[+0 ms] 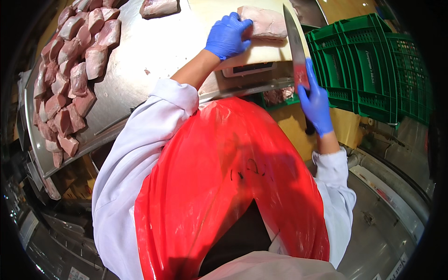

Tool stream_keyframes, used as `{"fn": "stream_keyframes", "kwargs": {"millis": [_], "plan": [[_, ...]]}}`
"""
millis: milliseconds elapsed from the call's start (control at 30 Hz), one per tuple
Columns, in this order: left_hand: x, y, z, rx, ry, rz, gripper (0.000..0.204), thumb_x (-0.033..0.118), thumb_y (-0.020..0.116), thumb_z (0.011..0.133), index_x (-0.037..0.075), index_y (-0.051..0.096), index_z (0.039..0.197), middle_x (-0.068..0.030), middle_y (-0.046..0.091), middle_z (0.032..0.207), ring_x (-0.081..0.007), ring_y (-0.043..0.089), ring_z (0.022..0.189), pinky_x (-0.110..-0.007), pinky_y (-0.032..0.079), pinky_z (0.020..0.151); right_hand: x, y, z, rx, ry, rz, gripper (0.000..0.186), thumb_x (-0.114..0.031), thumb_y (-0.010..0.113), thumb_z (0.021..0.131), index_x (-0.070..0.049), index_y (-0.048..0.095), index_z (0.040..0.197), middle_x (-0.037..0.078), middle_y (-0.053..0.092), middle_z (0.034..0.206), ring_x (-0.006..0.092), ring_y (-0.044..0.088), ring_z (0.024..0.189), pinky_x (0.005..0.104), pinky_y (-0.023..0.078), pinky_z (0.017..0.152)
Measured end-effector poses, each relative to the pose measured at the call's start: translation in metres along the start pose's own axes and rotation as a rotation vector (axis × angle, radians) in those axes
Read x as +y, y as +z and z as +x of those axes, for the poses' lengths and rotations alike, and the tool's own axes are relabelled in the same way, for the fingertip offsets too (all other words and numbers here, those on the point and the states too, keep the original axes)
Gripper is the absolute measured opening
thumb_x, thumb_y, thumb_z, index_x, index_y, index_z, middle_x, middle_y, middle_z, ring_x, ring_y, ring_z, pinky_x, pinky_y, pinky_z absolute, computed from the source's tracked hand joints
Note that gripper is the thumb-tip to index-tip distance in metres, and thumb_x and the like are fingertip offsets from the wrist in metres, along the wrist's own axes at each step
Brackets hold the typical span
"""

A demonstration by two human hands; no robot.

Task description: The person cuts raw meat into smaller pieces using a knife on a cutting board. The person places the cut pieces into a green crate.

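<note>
On the white cutting board (219,18), a block of pale, fat-covered raw meat (268,24) lies toward the far right. My left hand (228,36), in a blue glove, grips its left end with the fingers curled over it. My right hand (316,105), gloved in the same blue, is closed around a long knife (292,37). Its blade points away from me, alongside the meat's right end, and looks reddish near the hand. A dark handle end shows below that hand. Whether the blade touches the meat I cannot tell.
Many cut meat pieces (70,65) are heaped at the left of the metal table (109,100). Another meat block (158,7) lies at the far edge. Green plastic crates (359,70) stand at the right. Meat scraps (278,95) lie below the board's near edge, by a small display unit (249,69).
</note>
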State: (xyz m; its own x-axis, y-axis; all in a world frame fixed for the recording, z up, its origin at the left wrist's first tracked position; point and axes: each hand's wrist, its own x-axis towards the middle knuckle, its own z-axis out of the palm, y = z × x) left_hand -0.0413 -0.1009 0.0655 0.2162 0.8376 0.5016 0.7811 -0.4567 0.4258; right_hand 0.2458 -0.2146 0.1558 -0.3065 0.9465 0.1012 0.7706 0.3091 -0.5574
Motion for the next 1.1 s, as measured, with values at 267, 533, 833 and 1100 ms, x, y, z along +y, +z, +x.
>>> {"fn": "stream_keyframes", "kwargs": {"millis": [267,533,833,1100], "plan": [[-0.02,0.012,-0.012,0.008,-0.053,-0.133,0.032,0.027,0.072,0.076,0.013,0.064,0.103,-0.0116,0.062,0.093,-0.0335,0.065,0.08,-0.044,0.054,0.072,-0.021,0.091,0.107,0.191,-0.071,-0.165,0.069,-0.018,0.057,0.093,-0.027,0.03,0.156,0.021,0.065,0.073,0.0405,0.065,0.062,0.0498,0.052,0.059],[-0.02,0.011,-0.017,0.036,-0.048,-0.117,0.03,0.024,0.072,0.075,0.014,0.065,0.102,-0.0106,0.062,0.088,-0.0336,0.064,0.079,-0.044,0.053,0.07,-0.029,0.084,0.072,-0.151,-0.123,-0.511,0.083,-0.006,0.055,0.084,-0.021,0.023,0.159,0.014,0.066,0.076,0.0327,0.066,0.06,0.0461,0.054,0.054],[-0.048,-0.001,-0.028,0.051,-0.032,-0.131,0.029,0.021,0.073,0.072,0.011,0.065,0.098,-0.0101,0.064,0.085,-0.0319,0.063,0.079,-0.041,0.052,0.071,0.004,0.018,-0.013,-0.358,-0.112,-0.658,0.08,-0.005,0.056,0.087,-0.021,0.024,0.159,0.014,0.062,0.071,0.0328,0.062,0.055,0.0448,0.049,0.05],[-0.055,0.003,-0.029,0.078,0.027,-0.151,0.03,0.022,0.075,0.071,0.013,0.065,0.098,-0.0094,0.063,0.084,-0.0317,0.062,0.077,-0.043,0.05,0.069,-0.055,0.09,0.104,0.053,0.072,0.124,0.073,-0.018,0.057,0.092,-0.011,0.024,0.157,0.026,0.067,0.076,0.0423,0.066,0.066,0.0473,0.053,0.065]]}}
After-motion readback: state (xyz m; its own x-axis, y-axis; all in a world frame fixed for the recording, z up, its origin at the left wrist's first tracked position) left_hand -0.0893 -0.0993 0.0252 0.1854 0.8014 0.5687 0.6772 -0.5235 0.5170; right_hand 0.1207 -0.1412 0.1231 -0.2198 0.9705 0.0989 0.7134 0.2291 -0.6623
